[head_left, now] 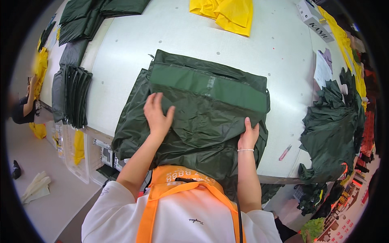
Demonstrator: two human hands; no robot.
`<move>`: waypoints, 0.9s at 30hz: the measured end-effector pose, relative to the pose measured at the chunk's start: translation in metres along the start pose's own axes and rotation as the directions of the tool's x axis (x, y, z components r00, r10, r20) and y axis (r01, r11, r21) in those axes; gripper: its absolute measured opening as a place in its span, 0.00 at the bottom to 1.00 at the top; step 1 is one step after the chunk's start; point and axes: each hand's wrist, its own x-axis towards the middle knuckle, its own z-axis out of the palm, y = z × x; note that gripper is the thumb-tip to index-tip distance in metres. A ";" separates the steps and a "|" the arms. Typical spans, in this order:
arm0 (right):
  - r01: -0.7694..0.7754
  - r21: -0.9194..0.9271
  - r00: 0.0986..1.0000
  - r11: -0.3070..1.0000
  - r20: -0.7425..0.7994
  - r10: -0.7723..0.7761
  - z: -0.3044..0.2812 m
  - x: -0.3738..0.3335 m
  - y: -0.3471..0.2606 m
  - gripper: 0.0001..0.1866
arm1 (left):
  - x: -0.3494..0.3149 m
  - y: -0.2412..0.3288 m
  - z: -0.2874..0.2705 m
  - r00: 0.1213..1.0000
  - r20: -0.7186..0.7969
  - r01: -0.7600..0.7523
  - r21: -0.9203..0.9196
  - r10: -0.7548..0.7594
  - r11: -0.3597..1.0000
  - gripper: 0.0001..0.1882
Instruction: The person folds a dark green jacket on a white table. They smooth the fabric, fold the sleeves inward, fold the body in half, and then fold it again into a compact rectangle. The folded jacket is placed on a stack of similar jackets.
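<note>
A dark green, shiny coated garment [198, 117] lies partly folded on the table in front of me, wrinkled toward my body. Across its upper part runs a smoother, lighter green band [178, 81] with a small clear patch [210, 86] on it. My left hand [157, 117] rests on the cloth just below the band's left end, fingers and thumb spread. At the garment's right side, my right hand [248, 137] holds the cloth, thumb on top and the other fingers partly hidden. The near part of the garment hangs against my orange apron [182, 178].
The pale table [133, 48] bears a stack of folded dark green pieces [75, 97] on the left and yellow cloth [227, 16] at the far side. Right of me are a pen-like item [285, 152], a heap of green cloth [330, 129] and a white box [316, 22]. Another person [26, 105] stands far left.
</note>
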 end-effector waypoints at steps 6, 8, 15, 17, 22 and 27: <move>0.727 -0.497 0.686 0.474 0.548 -0.478 0.066 -0.028 -0.007 0.25 | 0.017 -0.035 0.008 0.783 0.347 0.602 -0.632 -0.517 0.488 0.25; 0.734 -0.497 0.665 0.463 0.666 -0.339 0.077 -0.033 0.014 0.31 | 0.027 -0.030 0.008 0.799 0.389 0.526 -0.822 -0.459 0.219 0.21; 0.735 -0.620 0.660 0.274 0.748 -0.078 0.071 -0.022 0.044 0.20 | 0.028 0.076 0.010 0.927 0.226 -0.130 -0.555 0.299 0.822 0.22; 0.714 -0.596 0.658 0.366 0.750 -0.062 0.057 -0.010 0.056 0.11 | 0.016 0.084 0.023 0.823 0.434 -0.233 -0.331 0.367 0.914 0.22; 0.569 -0.557 0.774 0.605 0.610 -0.166 0.031 -0.031 0.011 0.09 | -0.001 0.062 0.056 0.795 0.471 -0.310 -0.225 0.381 0.924 0.20; 0.765 -0.543 0.643 0.345 0.660 -0.387 0.040 -0.014 0.002 0.16 | 0.010 0.059 0.045 0.883 0.391 -0.071 -0.437 0.260 0.897 0.19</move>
